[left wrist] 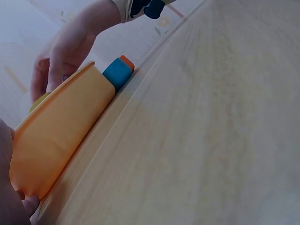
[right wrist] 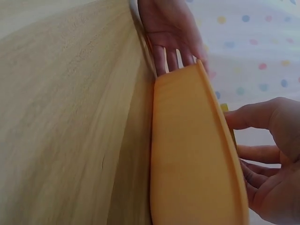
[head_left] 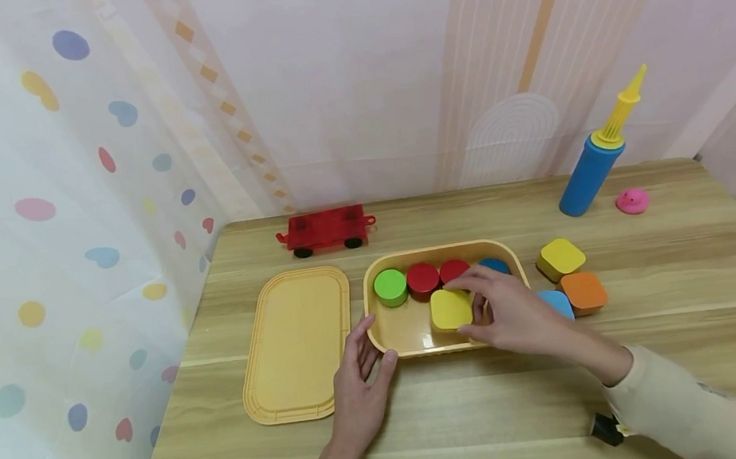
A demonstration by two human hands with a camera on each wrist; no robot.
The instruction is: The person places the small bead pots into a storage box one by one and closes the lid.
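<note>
The right hand (head_left: 514, 312) pinches a yellow block (head_left: 451, 309) over the box (head_left: 405, 331). The left hand (head_left: 362, 396), fingers apart, touches the box's near left corner.

On the table (head_left: 460, 417), a tray (head_left: 405, 331) sits between a lid (head_left: 296, 347) to its left and three blocks (head_left: 583, 293) to its right. Discs (head_left: 422, 281) line the tray's back side; before them is another block (head_left: 450, 309) in the right hand (head_left: 511, 315). A wagon (head_left: 326, 229) stands behind the lid; behind the three blocks, a pump (head_left: 587, 180), left of a toy animal (head_left: 632, 201).
</note>
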